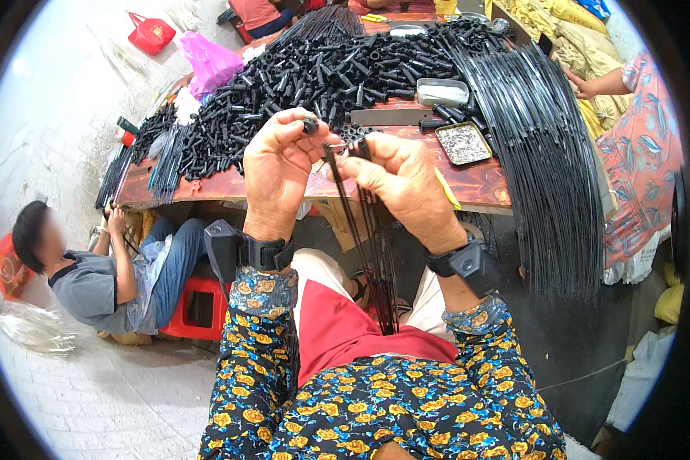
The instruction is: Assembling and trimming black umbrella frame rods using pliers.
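My left hand [277, 172] is raised over the table's near edge. Its thumb and fingers pinch a short black tubular piece [310, 125] with a round end. To its right, my right hand [410, 180] closes around several thin black rods [372, 230] that hang down over my lap. One rod's top end juts out toward my left hand, and a small shiny bit shows between the two hands. The fingertips partly hide whether that rod touches the black piece.
A large heap of short black tubular pieces [284, 84] covers the wooden table [468, 184]. Long black rods [548, 169] drape over its right edge. A tin of small metal parts [464, 143] and a clear container [442, 93] stand nearby. A person [100, 268] sits left; another's arm [602, 83] reaches in right.
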`<state>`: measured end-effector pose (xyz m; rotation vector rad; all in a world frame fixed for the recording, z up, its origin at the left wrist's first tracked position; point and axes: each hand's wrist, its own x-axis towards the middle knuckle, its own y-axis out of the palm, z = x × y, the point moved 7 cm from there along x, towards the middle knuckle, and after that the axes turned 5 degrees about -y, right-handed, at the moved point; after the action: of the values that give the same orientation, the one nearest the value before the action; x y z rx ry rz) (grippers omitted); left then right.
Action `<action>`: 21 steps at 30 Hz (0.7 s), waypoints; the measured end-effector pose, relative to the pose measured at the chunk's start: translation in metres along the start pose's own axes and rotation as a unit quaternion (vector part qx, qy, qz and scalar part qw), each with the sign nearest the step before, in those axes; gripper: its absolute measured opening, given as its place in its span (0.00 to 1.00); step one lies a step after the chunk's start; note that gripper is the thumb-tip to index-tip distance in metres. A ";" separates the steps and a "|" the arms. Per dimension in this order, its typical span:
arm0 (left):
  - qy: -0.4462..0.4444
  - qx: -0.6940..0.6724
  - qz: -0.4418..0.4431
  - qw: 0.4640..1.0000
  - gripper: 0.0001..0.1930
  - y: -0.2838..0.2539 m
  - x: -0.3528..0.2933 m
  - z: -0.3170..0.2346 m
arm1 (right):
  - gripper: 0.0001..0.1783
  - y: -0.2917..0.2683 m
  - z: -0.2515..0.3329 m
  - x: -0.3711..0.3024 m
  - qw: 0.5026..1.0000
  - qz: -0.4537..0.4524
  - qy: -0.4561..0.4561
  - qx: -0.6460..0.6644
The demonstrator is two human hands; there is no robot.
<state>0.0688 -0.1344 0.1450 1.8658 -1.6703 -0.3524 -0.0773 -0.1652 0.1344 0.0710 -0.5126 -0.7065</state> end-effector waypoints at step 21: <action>-0.011 -0.011 -0.024 1.000 0.08 0.023 -0.023 0.002 | 0.05 0.021 0.011 -0.005 0.995 -0.030 -0.055 -0.078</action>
<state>0.0455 -0.1129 0.1528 1.8933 -1.6322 -0.4108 -0.0730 -0.1453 0.1468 -0.0990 -0.5603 -0.8099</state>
